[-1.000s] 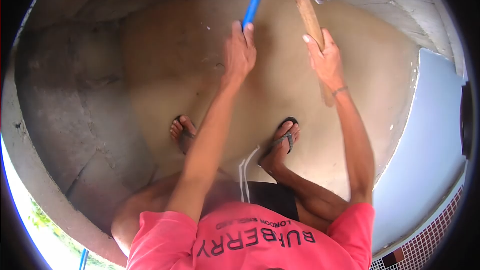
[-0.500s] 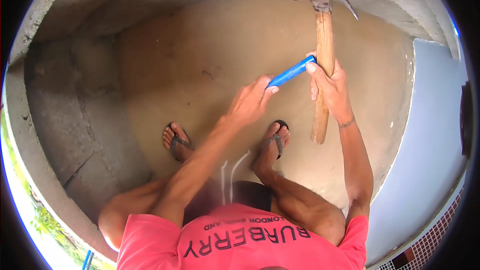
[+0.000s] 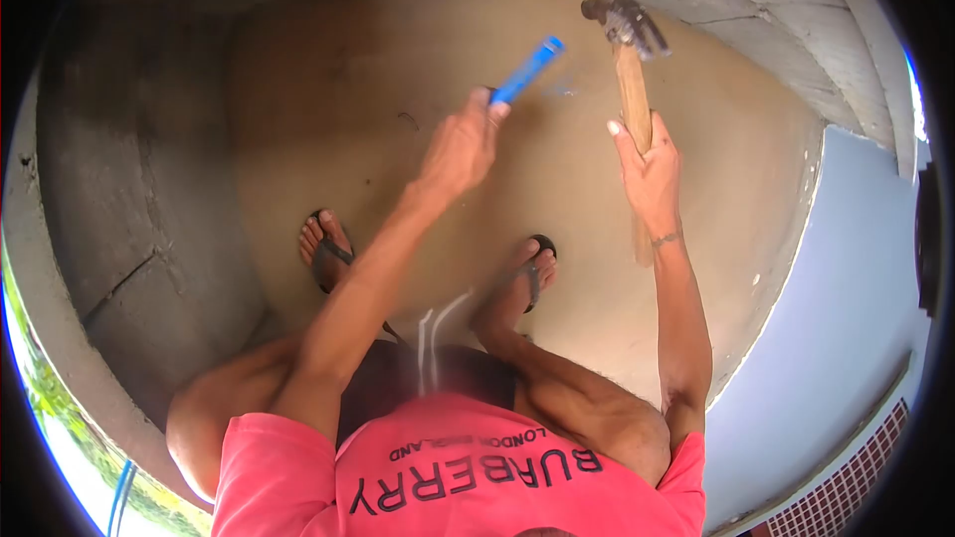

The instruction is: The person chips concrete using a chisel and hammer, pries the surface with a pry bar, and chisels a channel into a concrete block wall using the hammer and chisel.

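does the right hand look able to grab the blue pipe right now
Probably not firmly: the right hand grips the claw hammer, though nothing visible stands between that hand and the blue pipe in the left hand.

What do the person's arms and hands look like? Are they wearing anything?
Short pinkish-red sleeves end above bare forearms. The left hand and right hand wear no gloves. A thin, dark band, maybe a bracelet, crosses the right wrist.
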